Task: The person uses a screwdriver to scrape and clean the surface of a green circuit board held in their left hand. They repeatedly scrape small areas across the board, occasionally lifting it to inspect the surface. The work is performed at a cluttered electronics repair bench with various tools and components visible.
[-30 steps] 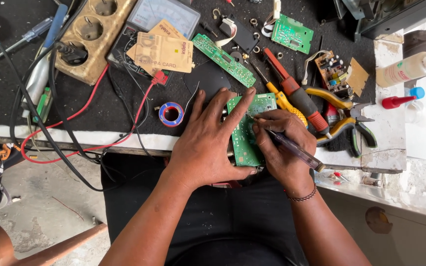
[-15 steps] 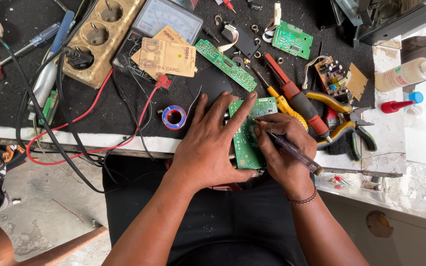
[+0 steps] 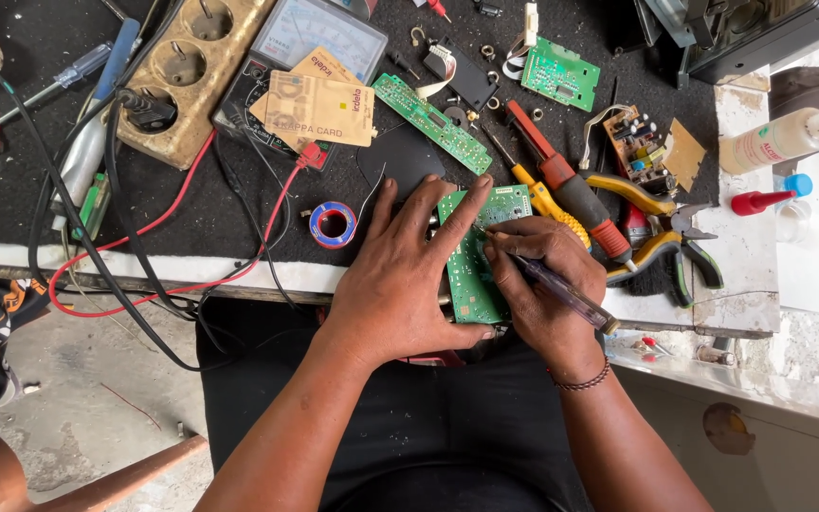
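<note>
A green circuit board (image 3: 474, 261) is held at the desk (image 3: 239, 275) edge, solder side up. It overhangs toward the lap, just right of the blue tape roll (image 3: 333, 226).

Step in hand, as judged: a point on the board's upper half is being probed or worked with a slim pen-like tool (image 3: 547, 282). The tool's tip is set on the board close to the left index fingertip; whether it is a tester, a small driver or an iron cannot be told.

Left hand (image 3: 408, 275): laid flat, palm down, fingers spread. The index finger is stretched across the board's top edge and the thumb is tucked under its lower end, so the board is pinned rather than clasped.

Right hand (image 3: 540, 284): closed round the tool in a pencil grip, knuckles up, wrist resting near the desk edge. The tool shaft trails back past the wrist to the right.

Next move, as judged: fine tip placement is called for, with the board kept steady under the left hand, since only the overhanging board end is supported by the thumb.

Near the board: an orange-handled screwdriver (image 3: 544, 197) and a red one (image 3: 561, 180) just right of it, and pliers (image 3: 661, 223) further right.
</note>
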